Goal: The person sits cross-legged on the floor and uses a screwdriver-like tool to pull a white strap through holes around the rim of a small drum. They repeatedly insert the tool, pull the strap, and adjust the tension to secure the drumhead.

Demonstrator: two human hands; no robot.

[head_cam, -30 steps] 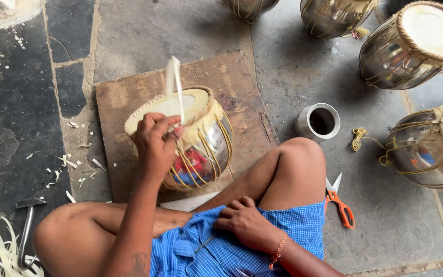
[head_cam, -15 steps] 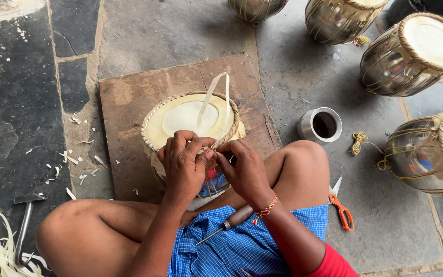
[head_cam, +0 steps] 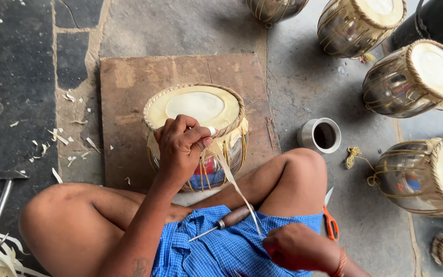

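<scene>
- Head view, hands: we are sitting cross-legged on the floor with a metal-bodied drum [head_cam: 197, 134] standing on a wooden board [head_cam: 129, 92] in front of our knees. Our left hand [head_cam: 180, 149] is resting on the drum's rim at about 6 o'clock, fingers curled tight and pinching the top end of a pale hide strap [head_cam: 232, 179]. Our right hand [head_cam: 296, 247] is closing into a fist low in the lap, gripping the strap's lower end and drawing it taut toward 5 o'clock.
- Head view, risks: we are judging that the strap could slip out of the left pinch if the right hand is pulling harder than the fingers are holding, and the lacing would slacken. The strap is looking thin, so a sharp tug could tear it. An awl [head_cam: 226, 220] with a wooden handle is lying loose on the blue cloth [head_cam: 221, 251] between our hands; its point is sitting close to the thigh and could prick us if we are shifting.
- Head view, surface and room: the floor is being made up of grey stone slabs [head_cam: 180, 25], with pale shavings [head_cam: 57, 138] scattering at 9 o'clock. A hammer [head_cam: 1, 200] is lying at 8 o'clock, a small metal cup [head_cam: 321, 135] at 3 o'clock, orange-handled scissors [head_cam: 329, 220] at 4 o'clock, and finished drums [head_cam: 411, 77] are standing from 1 to 3 o'clock.
</scene>
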